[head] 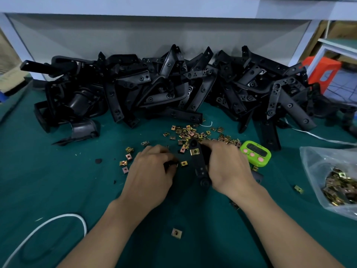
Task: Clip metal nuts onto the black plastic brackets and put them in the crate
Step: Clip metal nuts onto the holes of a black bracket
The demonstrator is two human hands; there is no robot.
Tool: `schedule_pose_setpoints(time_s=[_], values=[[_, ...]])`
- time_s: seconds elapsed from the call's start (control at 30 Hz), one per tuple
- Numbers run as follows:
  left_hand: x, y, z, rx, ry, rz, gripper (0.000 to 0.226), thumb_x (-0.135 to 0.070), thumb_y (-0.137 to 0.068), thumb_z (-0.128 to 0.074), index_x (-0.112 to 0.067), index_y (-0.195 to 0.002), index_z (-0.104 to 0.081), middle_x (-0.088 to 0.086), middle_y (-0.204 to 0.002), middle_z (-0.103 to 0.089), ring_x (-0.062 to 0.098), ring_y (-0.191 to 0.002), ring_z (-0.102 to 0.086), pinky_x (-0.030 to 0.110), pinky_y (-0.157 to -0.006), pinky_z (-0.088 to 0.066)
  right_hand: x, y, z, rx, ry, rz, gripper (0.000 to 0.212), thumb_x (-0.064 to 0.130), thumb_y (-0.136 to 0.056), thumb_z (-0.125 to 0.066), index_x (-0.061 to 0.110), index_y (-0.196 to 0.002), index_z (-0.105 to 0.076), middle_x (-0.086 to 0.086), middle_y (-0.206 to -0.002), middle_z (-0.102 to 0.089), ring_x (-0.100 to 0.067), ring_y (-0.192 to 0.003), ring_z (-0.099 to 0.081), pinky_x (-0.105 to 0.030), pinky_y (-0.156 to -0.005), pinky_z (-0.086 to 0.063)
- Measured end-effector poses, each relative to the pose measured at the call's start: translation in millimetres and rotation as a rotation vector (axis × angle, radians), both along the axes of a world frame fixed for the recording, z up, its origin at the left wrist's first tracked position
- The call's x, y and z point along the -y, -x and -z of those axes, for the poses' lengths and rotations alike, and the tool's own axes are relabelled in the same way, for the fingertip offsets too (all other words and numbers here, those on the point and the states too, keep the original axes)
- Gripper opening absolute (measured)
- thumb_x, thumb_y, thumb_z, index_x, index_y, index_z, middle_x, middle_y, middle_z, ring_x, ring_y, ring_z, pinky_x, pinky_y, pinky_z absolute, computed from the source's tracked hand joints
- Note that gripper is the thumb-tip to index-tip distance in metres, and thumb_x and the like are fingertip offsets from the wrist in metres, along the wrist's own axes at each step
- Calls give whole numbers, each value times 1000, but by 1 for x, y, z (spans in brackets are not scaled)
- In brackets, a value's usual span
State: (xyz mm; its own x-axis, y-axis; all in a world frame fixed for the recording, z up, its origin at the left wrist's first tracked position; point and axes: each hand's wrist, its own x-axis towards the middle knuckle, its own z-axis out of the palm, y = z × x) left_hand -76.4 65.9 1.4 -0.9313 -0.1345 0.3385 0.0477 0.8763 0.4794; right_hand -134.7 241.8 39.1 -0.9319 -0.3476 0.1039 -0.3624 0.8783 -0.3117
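The green desk (58, 180) is bearing a bracket pile (154, 84) at twelve o'clock; the right hand (228, 167) is grasping one bracket (199, 161), the left hand (150, 171) pinching a black part (170, 163).

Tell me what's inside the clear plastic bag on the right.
The clear plastic bag holds a heap of brass-coloured metal clip nuts. Lower nuts are covered by those on top, and the picture's edge cuts off the bag's right part.

Dim, bluish light, perhaps from overhead; soft focus throughout, with wide-angle bending at the edges.
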Motion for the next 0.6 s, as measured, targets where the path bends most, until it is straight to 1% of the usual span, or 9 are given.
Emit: schedule_pose_setpoints(time_s=[0.1,0.17,0.2,0.27,0.3,0.37,0.43,0.5,0.6], values=[[-1,0,-2,-10,-22,1,11,-16,-86,-79,-23,-93,-80,-10,-98,-69,15,-98,-56,32,-89,-44,-1,2,1,26,-25,-9,70,2,-76,-67,35,-136,-58,0,-113,-73,-29,-103,-67,-35,-81,-54],[-1,-2,-4,-43,-68,-17,14,-13,-82,-81,-26,-87,-78,-15,-89,-68,12,-90,-57,38,-85,-50,-3,3,0,29,-21,-6,72,0,-74,-69,34,-136,-59,-1,-115,-72,-29,-105,-67,-36,-83,-55],[-1,-3,-5,-60,-112,-52,17,-15,-82,-81,-30,-86,-77,-19,-86,-68,8,-86,-59,35,-81,-52,-3,3,1,23,-16,3,73,0,-73,-69,34,-137,-58,-1,-116,-72,-29,-106,-67,-36,-84,-55],[-1,-4,-7,-75,-237,-129,20,-20,-84,-79,-39,-86,-74,-29,-79,-68,-1,-84,-62,14,-72,-49,-4,4,1,-5,6,37,75,0,-72,-69,35,-138,-58,-1,-113,-73,-30,-104,-67,-35,-83,-54],[-1,-3,-7,-77,-309,-143,25,-21,-86,-78,-45,-84,-72,-33,-79,-68,-6,-84,-62,8,-67,-45,-4,5,1,-25,24,55,75,-1,-72,-68,36,-136,-59,-1,-109,-73,-31,-101,-68,-35,-80,-53],[-1,-1,-7,-60,-443,-132,36,-19,-89,-74,-54,-81,-71,-34,-82,-69,-8,-84,-64,8,-66,-45,-6,5,1,-83,72,83,68,-1,-72,-64,36,-129,-63,-2,-100,-74,-33,-95,-68,-34,-71,-48],[0,1,-8,-25,-524,-111,40,-18,-93,-71,-57,-84,-71,-32,-85,-71,-8,-88,-65,14,-71,-47,-7,6,0,-115,128,106,60,-2,-70,-63,32,-119,-66,-2,-90,-74,-36,-88,-67,-34,-66,-44],[1,1,-10,1,-528,-81,42,-15,-96,-67,-55,-88,-72,-35,-90,-69,-12,-93,-63,7,-73,-45,-7,5,-1,-119,152,118,57,-3,-68,-63,30,-115,-67,-4,-86,-73,-37,-84,-67,-34,-64,-42],[1,0,-7,31,-505,-36,39,-9,-99,-62,-44,-110,-74,-37,-92,-68,-18,-98,-59,-1,-77,-40,-7,5,0,-128,148,119,59,-3,-68,-64,31,-116,-67,-4,-85,-73,-37,-82,-66,-32,-64,-39]])
